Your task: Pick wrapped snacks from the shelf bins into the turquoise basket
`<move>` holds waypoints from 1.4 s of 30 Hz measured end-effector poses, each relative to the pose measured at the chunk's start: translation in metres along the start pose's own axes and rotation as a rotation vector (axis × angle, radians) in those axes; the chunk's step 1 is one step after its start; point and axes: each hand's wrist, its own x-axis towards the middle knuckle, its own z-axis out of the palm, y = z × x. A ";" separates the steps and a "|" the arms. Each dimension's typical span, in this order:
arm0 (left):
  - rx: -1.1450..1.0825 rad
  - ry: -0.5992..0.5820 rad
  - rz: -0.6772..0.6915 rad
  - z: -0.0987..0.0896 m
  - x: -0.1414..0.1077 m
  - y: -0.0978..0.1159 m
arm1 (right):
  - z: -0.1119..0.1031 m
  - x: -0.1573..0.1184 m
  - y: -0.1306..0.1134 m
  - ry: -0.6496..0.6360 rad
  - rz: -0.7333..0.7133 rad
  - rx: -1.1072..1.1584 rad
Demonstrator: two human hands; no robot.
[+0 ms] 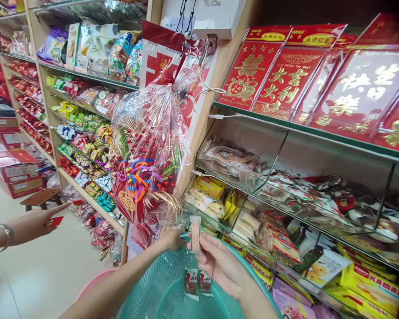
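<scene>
Near the bottom centre, my right hand (219, 261) pinches a small wrapped pink-brown snack (195, 237) upright between thumb and fingers. My left hand (173, 238) is at the far rim of a teal perforated basket (146, 283); its fingers are mostly hidden by the rim and a clear wrapper. Two small red-and-white packets (191, 282) show inside the basket, just below my right hand.
Another person's hand (29, 226) with a bracelet points from the left, holding a red packet. Glass shelves (286, 195) of snacks and red envelopes rise at the right. A plastic-wrapped bundle (153, 146) hangs above the basket. A wooden stool (41, 197) stands left.
</scene>
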 end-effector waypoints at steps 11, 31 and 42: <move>0.217 -0.005 0.010 0.002 -0.002 0.009 | -0.029 -0.011 0.009 0.088 0.057 -0.158; 0.264 -0.034 0.002 -0.009 -0.015 0.029 | -0.109 -0.016 0.071 0.533 0.100 -0.726; 0.255 -0.036 0.009 -0.005 -0.014 0.024 | -0.101 -0.015 0.072 0.498 0.054 -0.873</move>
